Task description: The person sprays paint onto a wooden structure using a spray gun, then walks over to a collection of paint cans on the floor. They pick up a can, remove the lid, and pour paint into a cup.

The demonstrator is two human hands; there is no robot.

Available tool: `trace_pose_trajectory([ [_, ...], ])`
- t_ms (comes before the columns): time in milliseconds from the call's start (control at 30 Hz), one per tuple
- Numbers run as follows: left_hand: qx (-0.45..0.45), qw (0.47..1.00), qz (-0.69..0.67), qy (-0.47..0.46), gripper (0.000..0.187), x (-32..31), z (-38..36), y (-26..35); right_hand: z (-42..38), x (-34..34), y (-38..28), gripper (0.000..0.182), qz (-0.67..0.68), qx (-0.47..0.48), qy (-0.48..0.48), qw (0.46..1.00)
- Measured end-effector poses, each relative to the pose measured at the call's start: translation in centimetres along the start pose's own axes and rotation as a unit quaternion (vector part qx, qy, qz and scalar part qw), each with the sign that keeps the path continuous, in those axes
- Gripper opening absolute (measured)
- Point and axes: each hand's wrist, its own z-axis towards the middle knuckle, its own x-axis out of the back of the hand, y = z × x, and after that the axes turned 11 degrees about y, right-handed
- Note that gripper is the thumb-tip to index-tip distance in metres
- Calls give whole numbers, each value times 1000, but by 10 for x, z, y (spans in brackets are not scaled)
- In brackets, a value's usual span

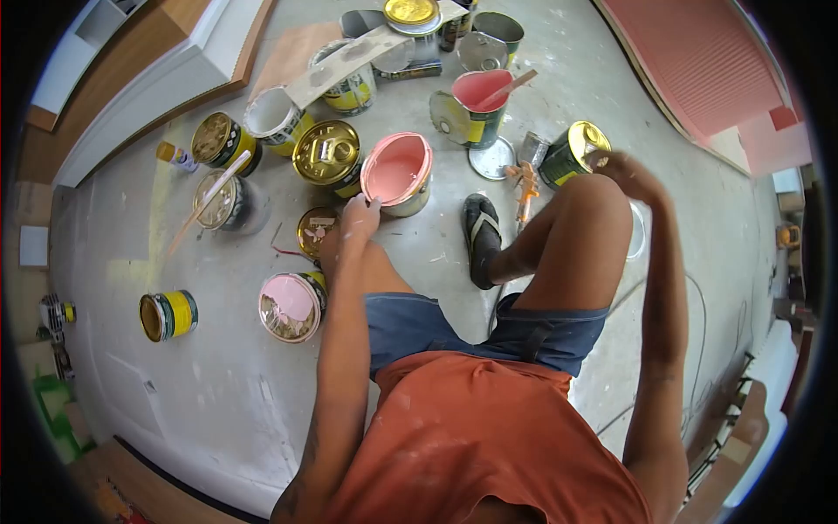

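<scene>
- The left hand (360, 214) pinches the rim of the pink paint can (397, 173), fingers closed on its edge.
- That can sits open on the floor (218, 393), full of smooth pink paint, at 12 o'clock from the left knee.
- The right hand (621, 170) hovers blurred by the tipped yellow can (572, 150); its grip I cannot tell.

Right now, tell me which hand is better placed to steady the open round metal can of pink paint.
Left, probably. The left hand already rests at the rim of the open pink paint can. The right hand is raised beyond the knee, next to a tilted gold-lidded yellow can, well away from it.
</scene>
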Motion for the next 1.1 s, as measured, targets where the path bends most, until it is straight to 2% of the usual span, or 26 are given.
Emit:
trace_pose_trajectory([
  [33, 2, 1000, -9, 13, 49, -8, 0, -4, 13, 14, -21, 29, -41, -15, 50, 998],
  [67, 5, 1000, -7, 15, 49, -12, -5, -1, 19, 30, -62, 25, -55, 44, 72, 995],
  [100, 111, 979, -173, 9, 48, -17, -11, 4, 25, 38, -105, 22, -68, 102, 93, 988],
  [133, 213, 918, -334, 5, 47, -22, -18, 10, 32, 39, -138, 20, -82, 142, 113, 980],
  [167, 217, 917, -335, 9, 47, -23, -27, 22, 41, 35, -165, 19, -97, 182, 132, 969],
  [233, 300, 793, -523, 87, 48, -20, -50, 50, 61, 20, -204, 22, -80, 239, 91, 963],
  [267, 303, 791, -523, 91, 48, -30, -58, 56, 77, 11, -213, 26, -92, 246, 35, 964],
  [300, 323, 756, -555, 131, 49, -43, -65, 59, 90, -3, -219, 29, -85, 290, -4, 953],
  [333, 339, 717, -584, 169, 49, -54, -70, 61, 98, -20, -223, 29, -88, 257, -30, 962],
  [367, 340, 716, -584, 173, 49, -62, -75, 63, 117, -43, -212, 18, -55, 279, -72, 956],
  [433, 361, 702, -589, 174, 50, -67, -84, 67, 132, -64, -204, 21, -197, 317, -187, 908],
  [467, 352, 696, -599, 183, 52, -68, -85, 68, 135, -68, -197, 21, -193, 318, -191, 908],
  [500, 357, 697, -594, 183, 52, -65, -86, 66, 128, -68, -205, 23, -220, 200, -244, 923],
  [533, 324, 720, -581, 197, 54, -62, -81, 67, 125, -67, -211, 26, -248, 80, -290, 921],
  [567, 290, 741, -567, 210, 55, -59, -74, 69, 125, -65, -210, 26, -249, 82, -290, 921],
  [633, 283, 744, -568, 210, 57, -61, -65, 63, 125, -62, -206, 29, -160, 174, -246, 940],
  [733, 288, 740, -574, 202, 60, -63, -64, 63, 127, -50, -206, 29, -85, 133, -241, 958],
  [833, 305, 723, -591, 188, 62, -62, -63, 71, 132, -49, -191, 28, -76, 135, -204, 967],
  [967, 315, 703, -604, 204, 65, -68, -62, 71, 135, -53, -165, 26, -90, 153, -248, 952],
  [1100, 289, 713, -598, 224, 70, -81, -57, 61, 128, -51, -173, 24, -83, 105, -271, 953],
])
